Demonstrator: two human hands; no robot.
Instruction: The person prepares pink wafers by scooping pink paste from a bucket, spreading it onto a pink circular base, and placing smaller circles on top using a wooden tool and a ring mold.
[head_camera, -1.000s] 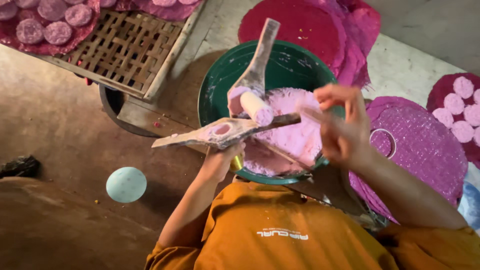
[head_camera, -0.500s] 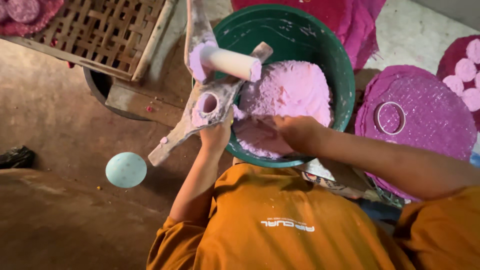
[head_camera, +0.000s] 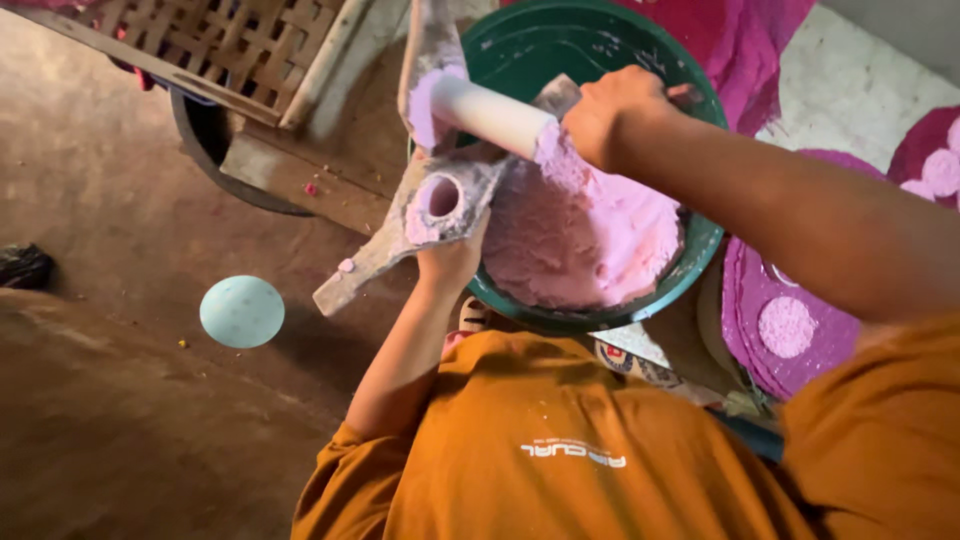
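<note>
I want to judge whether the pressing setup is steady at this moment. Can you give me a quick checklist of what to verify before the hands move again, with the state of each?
1. Left hand supports the wooden mould board from below: ok.
2. Right hand grips the white roller at its end: ok.
3. Round hole in the board lined with pink dough: ok; whether it is full, cannot tell.
4. Green basin holds a heap of pink dough: ok.
5. Board rests over the basin rim: cannot tell, the contact is hidden by the hand.
6. Pale blue disc on the floor lies apart from both hands: ok.
</note>
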